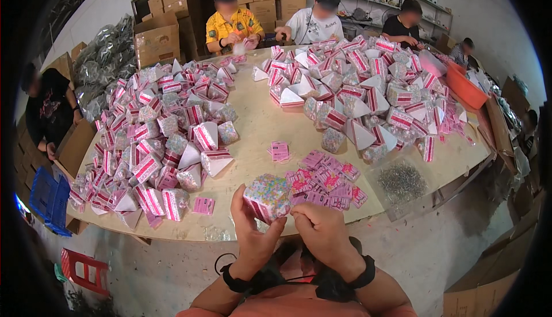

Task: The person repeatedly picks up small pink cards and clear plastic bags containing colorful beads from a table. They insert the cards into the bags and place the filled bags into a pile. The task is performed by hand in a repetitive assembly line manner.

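Observation:
In front of my body, at the near edge of the table, my left hand [252, 237] is wrapped round a toy cake slice [270, 195]. Pastel sprinkle-like beads cover the slice, and its side has pink and white layers. My right hand [323, 233] is closed in a pinch at the slice's right corner; whatever its fingertips hold is too small to make out. Just beyond my hands lies a loose heap of pink printed cards [329, 180]. To their right, a clear plastic bag [397, 208] holds many small metal pieces, perhaps chains.
Large piles of similar cake slices cover the table's left side [167, 139] and far right [368, 95]. A small card stack [280, 151] lies between them. An orange basin [464, 87] stands far right; a red stool [85, 270] and blue crate [49, 199] stand left. Several people work around the table.

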`<state>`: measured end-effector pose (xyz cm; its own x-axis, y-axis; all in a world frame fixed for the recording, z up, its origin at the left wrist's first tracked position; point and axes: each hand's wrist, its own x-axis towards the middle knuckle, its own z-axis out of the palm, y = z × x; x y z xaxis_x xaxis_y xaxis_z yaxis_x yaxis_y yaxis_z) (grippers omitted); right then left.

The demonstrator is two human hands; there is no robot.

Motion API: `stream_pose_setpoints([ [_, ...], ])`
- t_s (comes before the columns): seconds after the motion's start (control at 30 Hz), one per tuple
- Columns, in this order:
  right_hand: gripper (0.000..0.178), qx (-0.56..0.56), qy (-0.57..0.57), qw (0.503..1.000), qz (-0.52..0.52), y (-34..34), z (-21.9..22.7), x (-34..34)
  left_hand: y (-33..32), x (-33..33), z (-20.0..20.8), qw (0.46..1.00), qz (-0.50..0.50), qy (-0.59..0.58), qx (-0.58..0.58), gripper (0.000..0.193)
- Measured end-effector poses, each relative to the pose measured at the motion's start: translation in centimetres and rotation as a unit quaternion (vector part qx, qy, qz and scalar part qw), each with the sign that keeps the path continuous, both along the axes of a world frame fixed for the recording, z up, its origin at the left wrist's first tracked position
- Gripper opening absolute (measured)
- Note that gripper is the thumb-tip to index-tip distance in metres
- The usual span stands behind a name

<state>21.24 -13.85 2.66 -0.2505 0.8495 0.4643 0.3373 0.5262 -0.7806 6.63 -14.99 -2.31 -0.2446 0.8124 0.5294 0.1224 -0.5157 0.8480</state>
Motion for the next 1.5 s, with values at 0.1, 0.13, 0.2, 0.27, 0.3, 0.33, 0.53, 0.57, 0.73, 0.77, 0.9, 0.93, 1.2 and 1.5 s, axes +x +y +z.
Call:
stream_pose_setpoints([
  [0.1,0.01,0.005,-0.019,1.0,-0.007,0.0,-0.1,-0.2,0.0,0.0,0.0,1.0,0.005,0.011,0.003,0.087],
  [0.13,0.01,0.007,-0.023,1.0,-0.012,0.0,-0.2,-0.3,-0.1,0.0,0.0,1.0,0.006,0.015,0.004,0.087],
  [0.2,0.01,0.016,-0.036,0.999,-0.023,-0.1,-0.3,-0.3,0.1,-0.1,-0.5,0.999,0.02,0.04,0.006,0.086],
  [0.27,0.01,0.033,-0.052,0.998,-0.03,0.0,-0.5,-0.5,0.2,-0.3,-0.8,0.997,0.035,0.067,0.003,0.086],
  [0.3,0.01,0.038,-0.06,0.997,-0.034,0.1,-0.6,-0.6,0.2,-0.5,-1.0,0.996,0.045,0.082,-0.001,0.086],
  [0.33,0.01,0.044,-0.069,0.996,-0.038,0.1,-0.8,-0.6,0.1,-0.7,-1.1,0.994,0.054,0.098,-0.005,0.085],
  [0.53,0.008,0.06,-0.083,0.994,-0.045,0.4,-1.5,-1.1,0.4,-0.4,-1.6,0.994,0.082,0.066,-0.025,0.079],
  [0.57,0.008,0.069,-0.092,0.992,-0.045,0.6,-1.6,-1.1,0.4,-0.5,-1.6,0.993,0.086,0.075,-0.028,0.079],
  [0.73,0.007,0.089,-0.143,0.985,-0.048,1.0,-2.3,-1.4,0.2,-1.3,-0.5,0.971,0.138,0.193,0.0,0.077],
  [0.77,0.007,0.093,-0.149,0.983,-0.046,1.1,-2.5,-1.4,0.2,-1.2,-0.3,0.976,0.127,0.176,-0.007,0.078],
  [0.9,0.009,0.037,-0.085,0.994,-0.049,1.0,-1.7,-2.0,0.7,-1.1,-1.0,0.994,0.075,0.068,-0.037,0.078],
  [0.93,0.009,0.044,-0.097,0.993,-0.052,1.1,-1.7,-2.1,0.6,-1.2,-0.8,0.989,0.097,0.106,-0.019,0.076],
  [1.2,0.009,-0.004,-0.09,0.995,-0.041,1.0,-1.5,-2.6,0.7,-2.1,-0.6,0.985,0.102,0.14,-0.02,0.076],
  [1.5,0.011,0.054,-0.124,0.991,-0.016,1.8,-2.3,-2.8,0.5,-2.7,-1.4,0.978,0.133,0.143,-0.067,0.082],
])
